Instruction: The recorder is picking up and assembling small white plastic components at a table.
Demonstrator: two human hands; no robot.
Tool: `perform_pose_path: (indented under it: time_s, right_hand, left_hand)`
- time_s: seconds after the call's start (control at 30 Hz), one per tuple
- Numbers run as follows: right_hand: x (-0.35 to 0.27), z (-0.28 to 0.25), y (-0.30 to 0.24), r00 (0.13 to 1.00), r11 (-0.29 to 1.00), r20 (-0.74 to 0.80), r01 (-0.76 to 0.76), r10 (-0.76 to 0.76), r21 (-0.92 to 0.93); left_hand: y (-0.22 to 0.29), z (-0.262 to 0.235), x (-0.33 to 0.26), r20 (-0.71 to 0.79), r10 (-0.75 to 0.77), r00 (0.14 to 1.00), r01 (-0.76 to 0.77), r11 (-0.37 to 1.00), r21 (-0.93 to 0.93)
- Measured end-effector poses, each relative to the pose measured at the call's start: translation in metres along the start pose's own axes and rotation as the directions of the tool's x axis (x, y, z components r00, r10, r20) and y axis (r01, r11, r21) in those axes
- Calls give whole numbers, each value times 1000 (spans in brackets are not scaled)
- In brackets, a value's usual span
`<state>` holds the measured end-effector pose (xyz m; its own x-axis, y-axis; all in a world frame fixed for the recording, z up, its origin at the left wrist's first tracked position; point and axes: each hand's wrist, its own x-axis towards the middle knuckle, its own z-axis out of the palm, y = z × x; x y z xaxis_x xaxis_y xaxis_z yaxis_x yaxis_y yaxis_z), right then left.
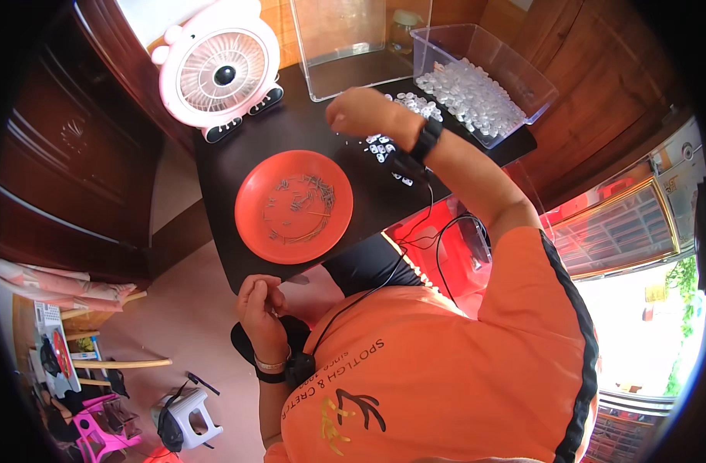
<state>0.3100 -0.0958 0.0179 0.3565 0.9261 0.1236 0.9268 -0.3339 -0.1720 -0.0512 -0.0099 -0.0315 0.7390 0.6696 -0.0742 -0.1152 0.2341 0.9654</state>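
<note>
Plate (pixel 252 193) holds metal bits (pixel 322 191); beyond it, bin (pixel 539 89) holds clear pieces (pixel 476 96). Left hand (pixel 262 312) curls before plate; right hand (pixel 362 112) beyond it, near white tags (pixel 380 148); grips unclear.

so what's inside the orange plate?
In the orange plate: many thin, metallic-looking pieces, roughly in a ring with some in the middle. Where they bunch at the right, any lower ones would be covered.

A pink animal-shaped fan (pixel 225 73) with shoe-like feet stands at the far left corner of the dark tabletop (pixel 300 123), dark wood panelling (pixel 75 131) rises beyond the left edge, and well past the near left corner are patterned pink cloth (pixel 56 284), a white stool (pixel 189 403) and a bright pink stool (pixel 97 409).
</note>
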Motion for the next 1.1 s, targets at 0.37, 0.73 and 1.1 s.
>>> perform_pose_path:
  time_s: [0.37,0.73,1.1]
  right_hand:
    - [33,34,64,963,961,-10,-270,269,-63]
    - [21,26,45,993,982,-54,-111,104,-154]
    - [-96,24,-161,788,594,-398,616,-470,517]
  left_hand:
    - [-3,4,-1,-22,-21,1000,21,1000,15]
    - [-2,5,-4,34,-54,998,53,999,8]
    - [-2,18,2,350,-241,905,303,944,-134]
